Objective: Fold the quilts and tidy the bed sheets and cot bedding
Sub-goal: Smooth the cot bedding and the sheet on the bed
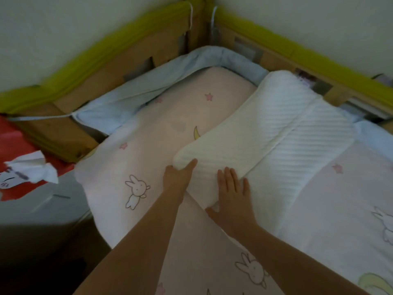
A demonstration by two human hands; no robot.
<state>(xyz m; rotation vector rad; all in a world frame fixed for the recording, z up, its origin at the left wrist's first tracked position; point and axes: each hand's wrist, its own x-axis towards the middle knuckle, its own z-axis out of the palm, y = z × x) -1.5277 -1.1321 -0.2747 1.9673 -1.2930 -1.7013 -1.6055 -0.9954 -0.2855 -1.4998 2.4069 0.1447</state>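
The left hand [177, 174] curls its fingers over the near left corner of a white ribbed pillow [265, 133], the fingertips tucked under the edge as if gripping it. The right hand [232, 195] lies flat on the pillow's near end, fingers straight and spread, the thumb down along the edge.

The pillow lies slantwise in the cot, running from the hands toward the far right rail, on top of a pink sheet [148, 135] printed with rabbits, stars and moons. It looks soft, light and springy, probably foam with a raised seam down its length, so it should lift easily from one end without drooping much. The corners or the two short ends look like the best places to hold. The cover seems textured, not slippery. The sheet is thin and limp and will wrinkle if the pillow is dragged across it.

Counted: two hands, one pillow, one printed sheet, one pale blue padded bumper [131, 99] along the far sides, and a wooden cot frame [119, 67] topped with yellow-green rail padding [102, 52]. To the left, crumpled white paper [36, 169] lies on something red.
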